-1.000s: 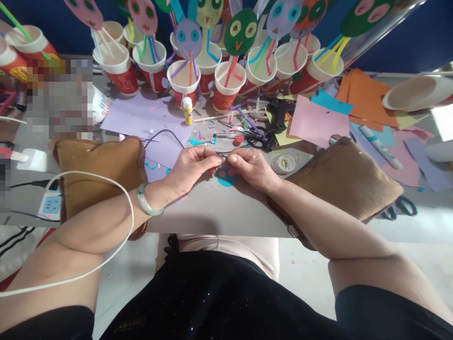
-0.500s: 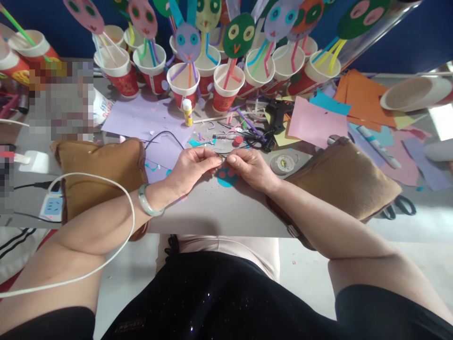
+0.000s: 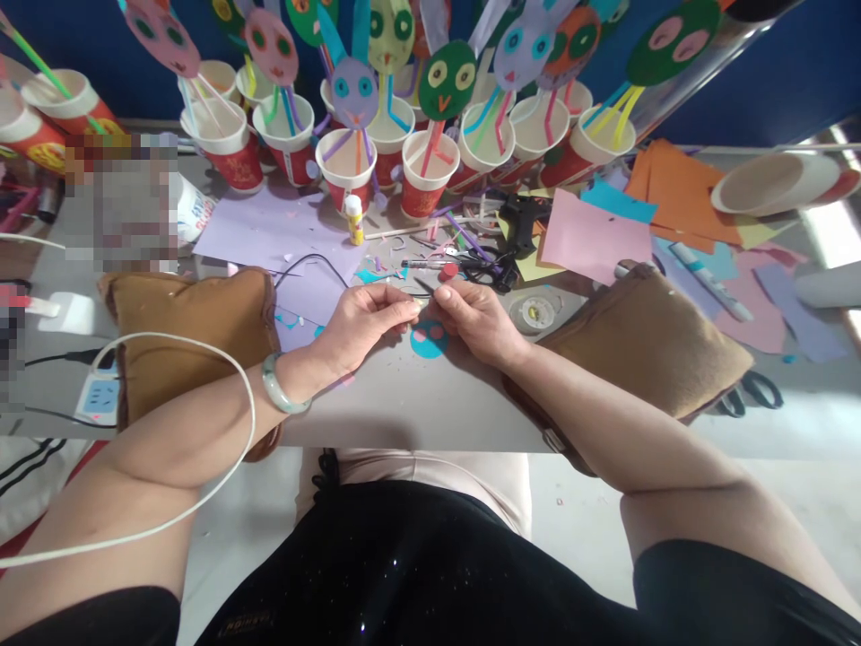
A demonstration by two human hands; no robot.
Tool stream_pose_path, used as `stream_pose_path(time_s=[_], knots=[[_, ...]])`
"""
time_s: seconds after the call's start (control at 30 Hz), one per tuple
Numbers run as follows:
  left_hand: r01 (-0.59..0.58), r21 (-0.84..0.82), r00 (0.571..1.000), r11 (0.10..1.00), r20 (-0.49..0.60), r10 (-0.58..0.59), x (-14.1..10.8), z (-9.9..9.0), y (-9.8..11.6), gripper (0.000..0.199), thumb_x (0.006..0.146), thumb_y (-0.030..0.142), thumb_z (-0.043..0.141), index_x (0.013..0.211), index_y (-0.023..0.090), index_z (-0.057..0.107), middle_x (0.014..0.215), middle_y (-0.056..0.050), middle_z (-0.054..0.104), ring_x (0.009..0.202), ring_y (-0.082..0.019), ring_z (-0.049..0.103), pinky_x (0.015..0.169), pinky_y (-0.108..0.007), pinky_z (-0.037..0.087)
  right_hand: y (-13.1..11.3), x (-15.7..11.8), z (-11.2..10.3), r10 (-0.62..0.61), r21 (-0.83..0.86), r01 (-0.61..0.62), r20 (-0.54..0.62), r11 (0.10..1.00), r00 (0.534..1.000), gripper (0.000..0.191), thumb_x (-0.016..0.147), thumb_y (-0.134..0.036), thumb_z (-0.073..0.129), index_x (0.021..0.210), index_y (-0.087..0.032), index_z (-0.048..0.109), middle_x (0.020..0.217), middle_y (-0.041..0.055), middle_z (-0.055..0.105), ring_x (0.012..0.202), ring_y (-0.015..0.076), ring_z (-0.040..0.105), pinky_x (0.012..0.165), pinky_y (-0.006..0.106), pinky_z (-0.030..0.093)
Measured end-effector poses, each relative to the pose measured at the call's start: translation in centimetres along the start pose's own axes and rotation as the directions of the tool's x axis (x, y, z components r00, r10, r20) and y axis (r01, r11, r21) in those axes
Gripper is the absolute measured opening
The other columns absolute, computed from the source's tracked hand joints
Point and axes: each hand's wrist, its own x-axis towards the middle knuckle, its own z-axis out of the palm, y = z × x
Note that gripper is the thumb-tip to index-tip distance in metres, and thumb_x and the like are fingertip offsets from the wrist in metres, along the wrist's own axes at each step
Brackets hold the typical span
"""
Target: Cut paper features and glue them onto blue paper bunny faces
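Observation:
My left hand (image 3: 369, 325) has its thumb and forefinger pinched together on a tiny pale piece (image 3: 421, 303), too small to name. Opposite it, my right hand (image 3: 476, 321) is closed round a thin dark pointed tool (image 3: 423, 286), most of it hidden by the fingers. The fingertips of the two hands are a little apart. Just below them on the table lies a blue paper disc (image 3: 429, 341) with pink round spots, partly covered by my right fingers. A black cord (image 3: 310, 257) curves from behind my left wrist towards the fingers.
Paper cups (image 3: 422, 184) with paper animal faces on straws line the back. A glue stick (image 3: 354, 221), paper scraps, black scissors (image 3: 494, 269) and a tape roll (image 3: 534, 313) lie nearer. Brown cushions (image 3: 195, 336) flank my arms; a white cable (image 3: 250, 404) crosses my left forearm.
My fingertips have drawn slightly apart, and the dark tool's tip and the pale piece show more clearly. More of the blue disc is visible. The view has shifted a little.

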Motion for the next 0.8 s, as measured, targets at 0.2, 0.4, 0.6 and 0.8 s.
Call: stream_pose_path(time_s=[0.2, 0.4, 0.6, 0.8], knots=[[0.025, -0.013, 1.0, 1.0, -0.012, -0.025, 0.2, -0.2, -0.1, 0.029, 0.063, 0.035, 0.088, 0.07, 0.016, 0.068, 0.066, 0.001, 0.067, 0.056, -0.008, 0.056, 0.053, -0.022, 0.046, 0.1, 0.2, -0.1, 0.01, 0.161, -0.007, -0.015, 0.987, 1.0, 0.059, 0.073, -0.075, 0.077, 0.076, -0.019, 0.057, 0.052, -0.0091, 0.039, 0.042, 0.0062, 0.037, 0.042, 0.022, 0.036], [0.01, -0.022, 1.0, 1.0, 0.017, -0.01, 0.3, -0.4, -0.7, 0.024, 0.067, 0.033, 0.086, 0.071, 0.016, 0.069, 0.066, 0.001, 0.067, 0.059, -0.009, 0.059, 0.057, -0.022, 0.048, -0.7, -0.3, 0.2, 0.019, 0.083, -0.022, 0.039, 0.996, 0.999, 0.049, 0.066, -0.055, 0.091, 0.078, -0.015, 0.066, 0.062, -0.0015, 0.063, 0.051, 0.0098, 0.056, 0.051, 0.023, 0.046], [-0.053, 0.075, 0.998, 0.996, 0.026, 0.051, 0.2, -0.4, -0.9, 0.021, 0.068, 0.03, 0.083, 0.069, 0.015, 0.069, 0.06, 0.001, 0.066, 0.056, -0.009, 0.058, 0.055, -0.023, 0.047, -0.4, -0.2, 0.1, -0.007, 0.045, 0.004, 0.049, 0.999, 0.999, 0.043, 0.072, -0.053, 0.086, 0.078, -0.016, 0.065, 0.065, 0.0013, 0.069, 0.056, 0.0127, 0.062, 0.052, 0.023, 0.046], [-0.015, 0.095, 1.0, 0.995, 0.011, 0.014, 0.4, -0.4, -1.0, 0.018, 0.067, 0.029, 0.075, 0.073, 0.014, 0.07, 0.066, -0.001, 0.069, 0.058, -0.01, 0.061, 0.056, -0.023, 0.047, -0.1, -0.1, 0.2, 0.035, 0.101, -0.039, 0.039, 0.994, 0.999, 0.045, 0.072, -0.054, 0.086, 0.079, -0.016, 0.062, 0.069, 0.0003, 0.067, 0.058, 0.0132, 0.065, 0.052, 0.023, 0.049]])
